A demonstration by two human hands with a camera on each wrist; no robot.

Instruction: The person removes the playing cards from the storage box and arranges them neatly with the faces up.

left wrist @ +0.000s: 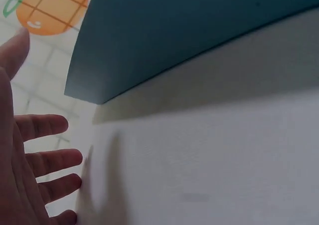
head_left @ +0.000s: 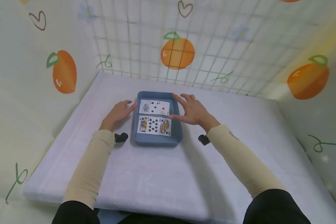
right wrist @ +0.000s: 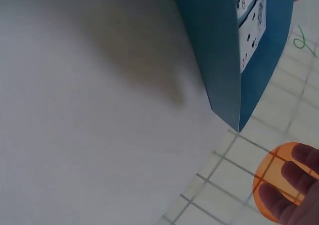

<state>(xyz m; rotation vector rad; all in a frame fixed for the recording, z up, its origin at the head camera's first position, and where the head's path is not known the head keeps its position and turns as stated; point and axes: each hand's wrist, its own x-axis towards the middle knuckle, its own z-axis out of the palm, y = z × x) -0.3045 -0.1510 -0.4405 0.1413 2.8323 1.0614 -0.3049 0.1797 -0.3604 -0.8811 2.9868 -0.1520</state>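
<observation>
Blue tray (head_left: 156, 140), cards (head_left: 154, 116), hands flanking edges

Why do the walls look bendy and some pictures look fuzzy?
Head view: the wide lens curves the grid wall, though the cards in the blue tray stay sharp. Left wrist view: dim, with the left hand soft and the tray's shadow dark on the white mat. Right wrist view: the right hand's fingertips are blurred against an orange print.
</observation>
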